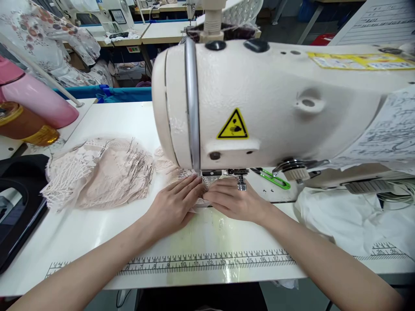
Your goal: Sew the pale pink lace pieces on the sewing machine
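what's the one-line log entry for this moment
left hand: on pale lace; right hand: at same lace; sewing machine: above hands; lace pile: left of hands

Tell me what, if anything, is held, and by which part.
The left hand and right hand touch the near part of the lace fabric at the sewing machine; whether they grip it cannot be told.

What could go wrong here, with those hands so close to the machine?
Fingers could get hurt: the left hand and right hand press close together under the sewing machine's head, which bears a yellow hand-warning sign.

The lace at the fingertips might pucker or slip out of line.

The green-handled tool lying beyond the right hand might get knocked.
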`<state>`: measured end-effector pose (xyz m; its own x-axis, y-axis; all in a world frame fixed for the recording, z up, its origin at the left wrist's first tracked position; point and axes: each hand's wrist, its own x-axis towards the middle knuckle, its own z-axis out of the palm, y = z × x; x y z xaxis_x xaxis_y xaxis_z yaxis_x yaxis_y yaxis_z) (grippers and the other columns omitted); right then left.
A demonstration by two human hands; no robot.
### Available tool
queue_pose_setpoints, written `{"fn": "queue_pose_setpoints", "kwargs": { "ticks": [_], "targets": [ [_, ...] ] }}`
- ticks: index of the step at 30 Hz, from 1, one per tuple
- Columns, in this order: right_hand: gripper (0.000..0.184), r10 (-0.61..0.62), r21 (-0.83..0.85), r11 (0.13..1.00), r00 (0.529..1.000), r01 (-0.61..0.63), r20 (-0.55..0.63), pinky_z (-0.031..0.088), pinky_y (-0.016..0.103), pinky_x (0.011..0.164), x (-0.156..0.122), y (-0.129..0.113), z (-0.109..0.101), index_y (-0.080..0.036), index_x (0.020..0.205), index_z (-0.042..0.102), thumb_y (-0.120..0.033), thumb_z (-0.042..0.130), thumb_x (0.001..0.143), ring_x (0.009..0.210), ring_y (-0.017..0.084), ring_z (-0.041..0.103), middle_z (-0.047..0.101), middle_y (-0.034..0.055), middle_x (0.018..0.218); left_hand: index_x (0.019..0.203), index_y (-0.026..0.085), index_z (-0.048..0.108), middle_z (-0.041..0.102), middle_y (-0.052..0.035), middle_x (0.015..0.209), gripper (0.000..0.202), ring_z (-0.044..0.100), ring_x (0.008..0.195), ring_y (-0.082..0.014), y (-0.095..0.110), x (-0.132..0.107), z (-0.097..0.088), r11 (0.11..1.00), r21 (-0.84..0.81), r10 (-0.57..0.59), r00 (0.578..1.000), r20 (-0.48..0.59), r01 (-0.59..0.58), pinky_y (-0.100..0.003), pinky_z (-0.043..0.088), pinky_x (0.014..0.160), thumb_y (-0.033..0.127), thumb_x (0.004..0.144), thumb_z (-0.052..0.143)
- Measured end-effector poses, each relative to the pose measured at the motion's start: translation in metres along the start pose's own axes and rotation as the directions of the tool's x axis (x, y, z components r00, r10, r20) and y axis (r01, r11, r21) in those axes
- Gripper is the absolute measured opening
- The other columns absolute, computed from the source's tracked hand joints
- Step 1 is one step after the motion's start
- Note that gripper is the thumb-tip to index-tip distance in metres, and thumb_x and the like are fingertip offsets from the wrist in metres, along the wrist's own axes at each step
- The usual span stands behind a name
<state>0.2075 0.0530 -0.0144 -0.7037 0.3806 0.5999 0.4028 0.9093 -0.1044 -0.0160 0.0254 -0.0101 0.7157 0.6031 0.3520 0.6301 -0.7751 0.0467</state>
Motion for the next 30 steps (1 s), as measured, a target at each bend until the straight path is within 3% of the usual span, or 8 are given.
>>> {"fn": "queue_pose_setpoints", "kwargs": {
  "ticks": [9,14,17,23,30],
  "targets": [
    [0.015,-0.011,-0.163,0.987,0.999,0.004,-0.042,0.043,0.028,0.062,0.003,0.001,-0.005,-0.019,0.093,0.064,-0.016,0.049,0.095,0.071,0.009,0.061,0.070,-0.0034,0.076,0.130,0.008,0.055,0.059,-0.0139,0.134,0.040,0.054,0.127,-0.0272,-0.001,0.000,0.005,1.000,-0.007,-0.015,1.000,-0.027,0.015,-0.043,0.053,0.102,0.027,0.096,0.048],
    [0.015,0.020,-0.141,0.990,1.000,-0.023,-0.020,0.044,0.027,0.066,0.000,0.003,-0.003,-0.020,0.096,0.064,-0.016,0.050,0.094,0.075,0.010,0.062,0.071,-0.0022,0.082,0.131,0.009,0.055,0.058,-0.0147,0.136,0.039,0.053,0.129,-0.0271,-0.003,-0.001,0.007,0.999,-0.033,-0.032,0.999,-0.027,0.031,-0.045,0.051,0.104,0.022,0.094,0.049],
    [0.014,0.037,-0.125,0.992,0.999,-0.035,0.006,0.046,0.028,0.067,-0.001,0.003,-0.003,-0.021,0.097,0.065,-0.017,0.051,0.094,0.077,0.011,0.063,0.071,-0.0011,0.085,0.129,0.011,0.057,0.061,-0.0121,0.133,0.038,0.055,0.127,-0.0253,-0.004,-0.001,0.005,0.999,-0.020,0.025,0.998,-0.050,-0.026,-0.044,0.051,0.105,0.015,0.093,0.048],
    [0.014,-0.017,0.078,0.997,0.994,0.008,0.107,0.053,0.027,0.072,-0.001,0.002,0.007,-0.019,0.096,0.066,-0.015,0.053,0.093,0.090,0.013,0.064,0.071,0.0004,0.088,0.119,0.013,0.061,0.068,-0.0090,0.122,0.032,0.062,0.118,-0.0228,-0.007,-0.005,-0.002,0.996,-0.028,0.083,0.992,-0.097,-0.087,-0.045,0.051,0.104,0.011,0.090,0.047],
    [0.020,0.054,0.004,0.998,0.993,-0.055,0.107,0.052,0.026,0.078,-0.004,-0.007,0.020,-0.025,0.096,0.068,-0.011,0.054,0.091,0.087,0.012,0.063,0.073,-0.0022,0.092,0.101,0.013,0.066,0.072,-0.0102,0.113,0.024,0.068,0.108,-0.0213,-0.010,-0.005,-0.004,0.998,-0.055,0.026,0.991,-0.131,-0.033,-0.042,0.053,0.103,0.008,0.085,0.049]
  ]
}}
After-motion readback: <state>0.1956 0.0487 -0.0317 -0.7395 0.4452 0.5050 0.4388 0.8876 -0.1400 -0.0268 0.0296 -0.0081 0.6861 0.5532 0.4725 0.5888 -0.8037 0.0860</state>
